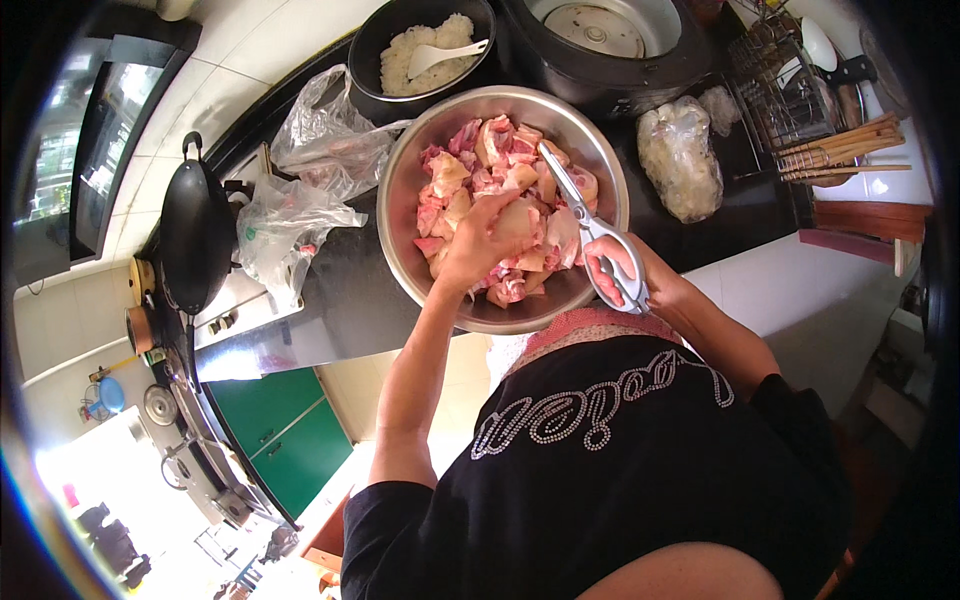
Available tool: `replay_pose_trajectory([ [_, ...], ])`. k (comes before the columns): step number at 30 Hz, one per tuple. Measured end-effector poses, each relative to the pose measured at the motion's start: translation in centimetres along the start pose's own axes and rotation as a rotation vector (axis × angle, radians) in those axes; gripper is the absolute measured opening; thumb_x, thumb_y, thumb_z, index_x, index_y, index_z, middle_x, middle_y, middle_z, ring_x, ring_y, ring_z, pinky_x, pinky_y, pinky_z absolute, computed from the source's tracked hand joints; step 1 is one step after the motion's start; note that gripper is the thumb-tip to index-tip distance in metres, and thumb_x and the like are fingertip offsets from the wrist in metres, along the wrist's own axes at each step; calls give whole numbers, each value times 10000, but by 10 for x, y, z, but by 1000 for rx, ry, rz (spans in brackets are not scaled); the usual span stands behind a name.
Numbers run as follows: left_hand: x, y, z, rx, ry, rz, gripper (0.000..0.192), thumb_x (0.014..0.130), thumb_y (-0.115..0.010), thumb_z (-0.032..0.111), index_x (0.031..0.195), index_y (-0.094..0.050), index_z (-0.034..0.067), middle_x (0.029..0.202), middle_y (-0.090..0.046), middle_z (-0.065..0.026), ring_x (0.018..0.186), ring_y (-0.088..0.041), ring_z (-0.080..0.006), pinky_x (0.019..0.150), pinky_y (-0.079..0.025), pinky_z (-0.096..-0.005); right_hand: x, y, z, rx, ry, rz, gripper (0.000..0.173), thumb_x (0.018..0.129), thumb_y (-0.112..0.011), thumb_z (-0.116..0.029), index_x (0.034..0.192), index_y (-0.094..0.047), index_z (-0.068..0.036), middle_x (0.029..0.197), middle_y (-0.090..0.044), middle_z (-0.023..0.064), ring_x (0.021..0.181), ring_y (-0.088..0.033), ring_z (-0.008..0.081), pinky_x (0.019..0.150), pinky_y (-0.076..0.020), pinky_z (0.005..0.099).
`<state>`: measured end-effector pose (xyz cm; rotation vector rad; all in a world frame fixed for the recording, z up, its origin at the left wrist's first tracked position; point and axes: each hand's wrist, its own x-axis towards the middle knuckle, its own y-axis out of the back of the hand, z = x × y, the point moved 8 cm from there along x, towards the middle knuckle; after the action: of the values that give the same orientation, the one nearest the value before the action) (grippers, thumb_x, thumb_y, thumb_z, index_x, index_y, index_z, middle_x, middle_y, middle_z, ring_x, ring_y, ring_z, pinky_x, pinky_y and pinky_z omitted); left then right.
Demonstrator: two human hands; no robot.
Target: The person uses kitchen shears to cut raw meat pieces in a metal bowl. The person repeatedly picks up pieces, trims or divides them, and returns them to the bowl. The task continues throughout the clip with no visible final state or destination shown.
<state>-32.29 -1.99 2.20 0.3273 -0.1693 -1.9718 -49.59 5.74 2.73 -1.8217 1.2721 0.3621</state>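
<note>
A wide stainless steel bowl (pixel 616 169) holds a heap of raw meat pieces (pixel 487 142) with skin and bone. My left hand (pixel 480 238) reaches into the bowl from the near side, its fingers spread round a pale, skin-covered piece of meat (pixel 517 225). In my right hand (pixel 616 271), at the bowl's right rim, are kitchen scissors (pixel 585 214) with grey-white handles. Their blades point up and to the left over the meat and look nearly closed.
Behind the bowl are a black pot (pixel 360 52) of cooked rice with a white paddle and an open cooker (pixel 600 75). Plastic bags (pixel 322 165) lie at left, beyond them a black wok (pixel 196 232). At right are a filled clear bag (pixel 681 159) and a wire utensil rack (pixel 787 90).
</note>
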Motion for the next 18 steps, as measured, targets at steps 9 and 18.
replay_pose_trajectory([
  [9, -5, 1, -5, 22, 11, 178, 358, 731, -689, 5, 1083, -627, 8, 961, -645, -36, 815, -564, -79, 738, -473, -228, 1, 3, 4, 6, 2, 8, 285, 853, -531, -276, 698, -476, -43, 496, -450, 38, 341, -425, 118, 320, -342, 246],
  [18, -25, -4, -36, -316, 244, 224, 142, 796, -681, 17, 930, -646, -14, 844, -632, -21, 717, -568, -72, 653, -480, -200, 1, 5, 13, -51, -65, -21, 292, 855, -520, -269, 683, -482, -37, 499, -454, 45, 345, -430, 130, 322, -341, 251],
])
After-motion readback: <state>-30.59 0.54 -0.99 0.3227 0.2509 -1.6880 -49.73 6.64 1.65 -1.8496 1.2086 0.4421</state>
